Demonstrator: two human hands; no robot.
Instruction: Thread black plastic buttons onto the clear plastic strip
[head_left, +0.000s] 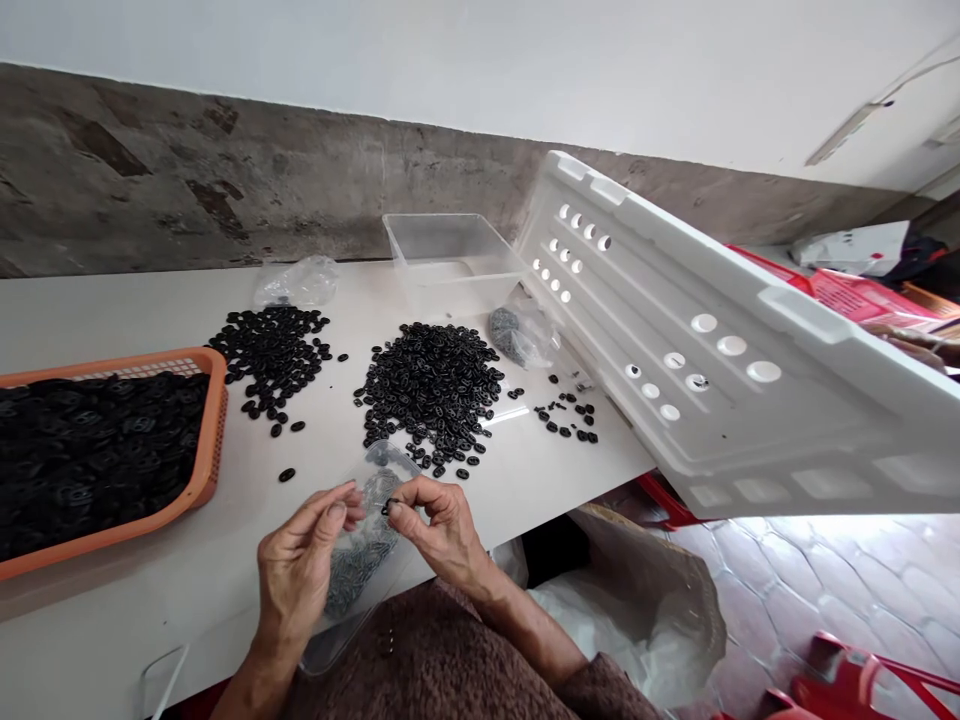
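My right hand [442, 530] pinches a small black oval plastic piece [388, 506] between thumb and forefinger. Close beside it, my left hand [300, 560] has its thumb and fingers drawn together; anything between them is too small to make out. Both hands are over a clear plastic tray [379, 590] holding many small grey metal pieces [360, 560], perhaps screws or pins. Beyond the hands lies a large heap of black oval pieces [431, 390] with slots or holes. A second, looser heap of similar pieces [274, 350] spreads to its left.
An orange basket [214, 430] full of black parts stands at left. Behind are a clear bin [457, 285], a plastic bag [300, 280] and a bag of grey pieces [514, 335]. A white crate [675, 300] leans at right, near scattered black bits [566, 420]. Red stools stand below.
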